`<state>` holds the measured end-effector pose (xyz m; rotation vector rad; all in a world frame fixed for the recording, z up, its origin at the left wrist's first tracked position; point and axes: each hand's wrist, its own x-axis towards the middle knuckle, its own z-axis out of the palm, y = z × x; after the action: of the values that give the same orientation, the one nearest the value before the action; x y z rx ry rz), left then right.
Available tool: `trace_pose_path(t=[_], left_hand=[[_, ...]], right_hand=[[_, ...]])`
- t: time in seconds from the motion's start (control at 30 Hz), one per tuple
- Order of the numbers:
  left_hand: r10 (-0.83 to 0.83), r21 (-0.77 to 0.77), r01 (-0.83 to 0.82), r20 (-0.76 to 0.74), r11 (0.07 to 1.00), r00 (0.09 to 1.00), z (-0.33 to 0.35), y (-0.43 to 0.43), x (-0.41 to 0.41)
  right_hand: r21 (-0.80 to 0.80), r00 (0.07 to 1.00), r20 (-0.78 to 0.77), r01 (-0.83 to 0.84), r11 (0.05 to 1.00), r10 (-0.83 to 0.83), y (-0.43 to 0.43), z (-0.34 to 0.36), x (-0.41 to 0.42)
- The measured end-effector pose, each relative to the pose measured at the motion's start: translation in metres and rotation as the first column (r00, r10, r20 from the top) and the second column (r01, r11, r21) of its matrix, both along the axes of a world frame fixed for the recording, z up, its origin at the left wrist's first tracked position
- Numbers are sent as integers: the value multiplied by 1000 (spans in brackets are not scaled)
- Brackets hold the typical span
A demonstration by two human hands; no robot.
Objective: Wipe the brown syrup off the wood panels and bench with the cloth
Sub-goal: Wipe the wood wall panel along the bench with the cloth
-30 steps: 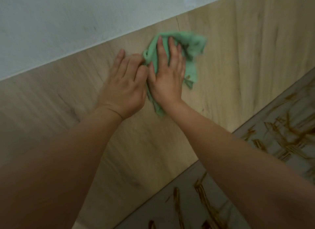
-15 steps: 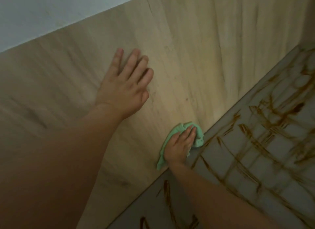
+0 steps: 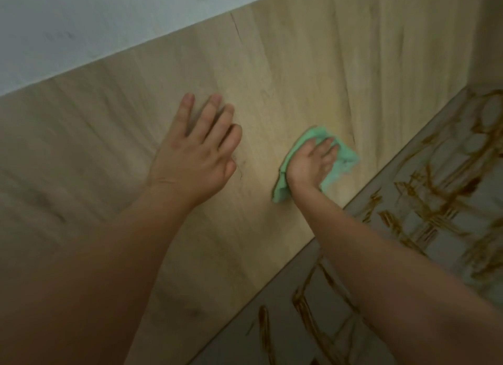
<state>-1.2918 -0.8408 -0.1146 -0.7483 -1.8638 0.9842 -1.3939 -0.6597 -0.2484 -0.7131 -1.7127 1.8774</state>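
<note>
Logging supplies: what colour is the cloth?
The cloth is light green; head view.

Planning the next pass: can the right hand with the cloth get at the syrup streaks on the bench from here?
Probably yes: the right hand holds the cloth against the wood panel near the bench, and nothing blocks the syrup streaks.
</note>
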Motion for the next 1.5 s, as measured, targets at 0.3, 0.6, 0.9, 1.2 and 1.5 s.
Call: trace_pose_path(t=[0.3,0.6,0.9,1.2,1.5], left_hand=[[-124,38,125,-38,991,992,-2,2,-4],[-83,16,83,-30,996,996,-2,-1,-5],[-64,34,64,5,997,998,1,1,-2],[-34,15,34,19,999,999,2,1,0],[-33,15,33,-13,999,999,-2,-1,-3]], right_hand=[[554,895,-414,102,826,167,-24,130,8],[429,943,-332,139,893,12,52,172,-48],[614,900,-390,98,783,193,6,141,-3],[342,952,-307,114,933,-3,71,117,-59],[-60,976,209,-54,997,65,30,-133,-6]])
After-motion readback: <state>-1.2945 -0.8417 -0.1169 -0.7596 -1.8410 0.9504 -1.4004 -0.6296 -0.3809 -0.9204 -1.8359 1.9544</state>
